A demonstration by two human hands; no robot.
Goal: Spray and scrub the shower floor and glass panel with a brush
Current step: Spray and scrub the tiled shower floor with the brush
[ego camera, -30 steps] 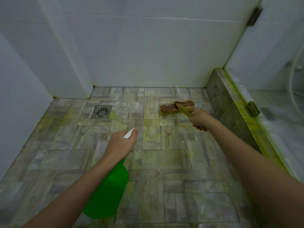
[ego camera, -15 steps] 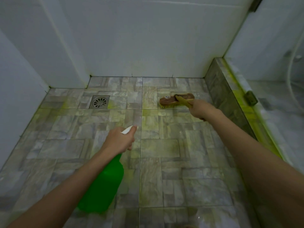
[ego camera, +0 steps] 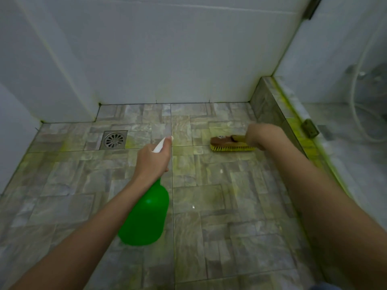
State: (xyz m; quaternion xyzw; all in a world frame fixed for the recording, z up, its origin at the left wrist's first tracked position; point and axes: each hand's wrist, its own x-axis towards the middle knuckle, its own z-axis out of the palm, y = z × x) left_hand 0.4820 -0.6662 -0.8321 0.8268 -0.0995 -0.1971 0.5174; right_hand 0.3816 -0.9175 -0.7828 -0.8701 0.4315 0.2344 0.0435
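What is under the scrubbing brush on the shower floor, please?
The brush rests bristles-down on the grey floor tiles with yellow-green staining around it. The patch directly beneath the bristles is covered, and the right hand hides the handle end.

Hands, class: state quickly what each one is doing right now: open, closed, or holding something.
Left hand: closed, holding the green spray bottle at its top.
Right hand: closed, gripping the handle of the brush.
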